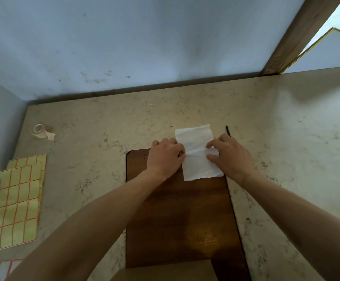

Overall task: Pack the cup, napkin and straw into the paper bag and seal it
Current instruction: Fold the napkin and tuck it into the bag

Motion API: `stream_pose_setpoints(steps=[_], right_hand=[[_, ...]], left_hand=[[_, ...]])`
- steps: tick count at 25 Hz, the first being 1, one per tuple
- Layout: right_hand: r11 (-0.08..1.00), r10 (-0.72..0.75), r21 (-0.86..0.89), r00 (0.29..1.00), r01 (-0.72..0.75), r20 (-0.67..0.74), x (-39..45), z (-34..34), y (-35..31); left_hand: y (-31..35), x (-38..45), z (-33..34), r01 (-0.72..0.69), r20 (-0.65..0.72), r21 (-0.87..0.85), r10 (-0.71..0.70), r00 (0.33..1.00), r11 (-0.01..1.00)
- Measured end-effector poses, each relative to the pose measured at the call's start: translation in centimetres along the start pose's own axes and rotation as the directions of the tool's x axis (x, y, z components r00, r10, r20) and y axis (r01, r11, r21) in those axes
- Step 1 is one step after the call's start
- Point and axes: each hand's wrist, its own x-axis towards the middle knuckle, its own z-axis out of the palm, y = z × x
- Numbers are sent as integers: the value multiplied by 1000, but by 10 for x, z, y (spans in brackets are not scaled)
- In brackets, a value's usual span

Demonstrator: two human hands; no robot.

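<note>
Two bare hands work a white paper napkin on a marbled beige countertop.

The left hand pinches the napkin's left edge with curled fingers, the right hand holds its right edge; the napkin lies partly over a dark brown wooden board. A thin black straw shows just beyond the right hand (most of it hidden). Far left sit a roll of pale tape and yellow label sheets with red grid lines. A brown paper edge, perhaps the bag, shows at the bottom.
</note>
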Motion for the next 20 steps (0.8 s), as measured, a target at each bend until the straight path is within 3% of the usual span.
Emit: stream_pose_setpoints(steps=[8, 13, 16, 20], right_hand=[[999, -39, -10, 999, 38, -7, -2, -14, -16], [972, -88, 217, 996, 87, -8, -23, -56, -38], [897, -98, 433, 995, 88, 2, -50, -96, -63], [680, -91, 730, 996, 65, -5, -99, -150, -99]], left_hand=[[-1, -13, -28, -77, -93, -74, 70, 993, 994], [6, -38, -73, -126, -122, -128, 111, 986, 984], [15, -59, -114, -85, -105, -375, 49, 993, 923], [28, -97, -176, -2, -27, -724, -25, 999, 690]])
